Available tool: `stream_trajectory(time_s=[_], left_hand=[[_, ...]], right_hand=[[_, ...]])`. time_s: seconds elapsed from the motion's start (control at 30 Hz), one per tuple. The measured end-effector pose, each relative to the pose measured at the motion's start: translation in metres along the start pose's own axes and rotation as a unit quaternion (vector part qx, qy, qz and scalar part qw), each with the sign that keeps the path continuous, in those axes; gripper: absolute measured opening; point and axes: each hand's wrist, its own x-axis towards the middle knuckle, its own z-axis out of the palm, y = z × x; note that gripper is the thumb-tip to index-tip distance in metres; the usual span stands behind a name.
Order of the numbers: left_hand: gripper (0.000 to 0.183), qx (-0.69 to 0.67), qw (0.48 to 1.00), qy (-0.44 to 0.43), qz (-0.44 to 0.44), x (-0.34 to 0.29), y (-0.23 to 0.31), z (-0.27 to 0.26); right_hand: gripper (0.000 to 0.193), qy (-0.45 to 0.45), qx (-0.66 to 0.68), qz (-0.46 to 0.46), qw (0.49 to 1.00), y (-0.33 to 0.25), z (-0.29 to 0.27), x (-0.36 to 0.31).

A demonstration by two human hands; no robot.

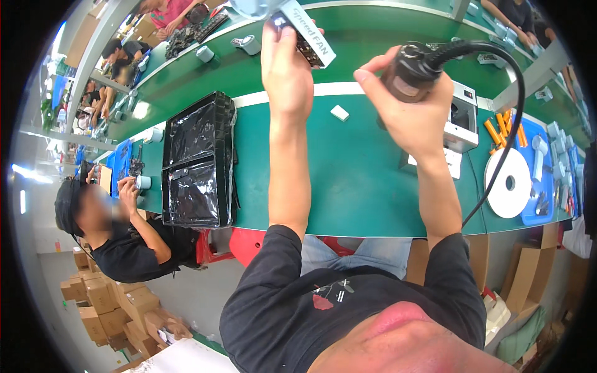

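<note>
Up at the top middle, my left hand [287,81] is closed round a pale blue handheld fan [316,38]. Its round head is cut off by the upper picture edge, and dark inner parts show along the handle's side. To the right, my right hand [423,121] grips a black corded electric screwdriver [405,79], thumb and forefinger reaching round its body. The tool's tip is hidden by the hand. The two hands are apart, both raised over the green bench. A small white block [339,113] lies on the bench between my forearms.
A black tray [198,186] lined with plastic stands left. Right are a white machine [461,115], a white reel [497,189], orange cylinders [495,133] and a blue tray [540,211] with fan parts. A thick black cable [521,93] arcs down beside my right arm. A co-worker [118,230] sits left.
</note>
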Motion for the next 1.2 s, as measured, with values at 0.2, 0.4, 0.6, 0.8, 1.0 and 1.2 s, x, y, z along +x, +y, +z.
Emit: stream_trajectory(time_s=[0.2, 0.4, 0.6, 0.8, 1.0, 1.2], left_hand=[[0.037, 0.217, 0.970, -0.017, 0.109, 0.004, -0.010, -0.006], [0.035, 0.226, 0.972, -0.022, 0.064, 0.001, -0.007, -0.003], [0.035, 0.264, 0.962, 0.014, 0.061, 0.002, -0.011, -0.003], [0.040, 0.459, 0.844, 0.009, 0.278, 0.007, -0.022, -0.002], [0.051, 0.471, 0.834, -0.031, 0.285, -0.006, -0.028, 0.026], [0.055, 0.474, 0.833, -0.034, 0.284, -0.013, -0.029, 0.032]], right_hand=[[0.018, 0.034, -0.046, -0.042, 0.997, 0.007, -0.009, 0.008], [0.015, 0.079, -0.029, 0.012, 0.996, 0.014, -0.010, 0.018], [0.016, 0.053, -0.079, 0.040, 0.995, 0.027, -0.015, 0.022], [0.017, 0.086, -0.032, 0.016, 0.996, 0.013, -0.011, 0.020], [0.034, 0.110, -0.017, -0.024, 0.994, 0.021, -0.013, 0.025], [0.043, 0.121, 0.035, -0.040, 0.991, 0.028, -0.015, 0.031]])
